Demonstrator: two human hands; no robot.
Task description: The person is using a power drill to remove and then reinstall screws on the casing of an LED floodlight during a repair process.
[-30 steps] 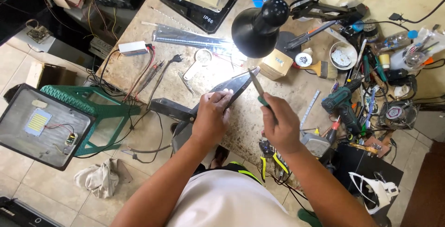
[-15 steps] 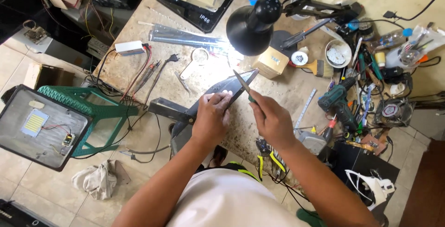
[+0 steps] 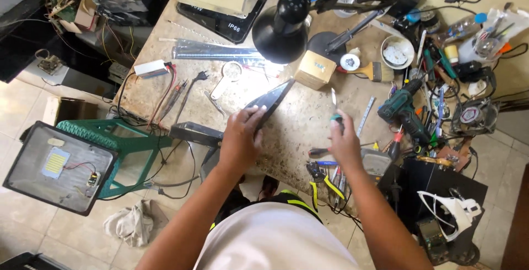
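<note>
Left hand [image 3: 241,138] rests on the near end of a dark, pointed housing [image 3: 270,100], fingers clasped over it; the housing lies flat on the speckled worktop [image 3: 297,132], its tip aimed toward the lamp. Right hand [image 3: 344,140] is raised just right of it, fingers closed around a green-handled screwdriver [image 3: 334,107], blade upright. Beyond stands a black desk lamp [image 3: 281,27], a small cardboard box [image 3: 315,69] just beside it.

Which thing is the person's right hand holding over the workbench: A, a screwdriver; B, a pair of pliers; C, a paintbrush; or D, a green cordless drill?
A: the right hand grips a slim screwdriver with its shaft pointing up, while the drill lies untouched on the bench to the right and the left hand rests on a dark flat panel.
</note>
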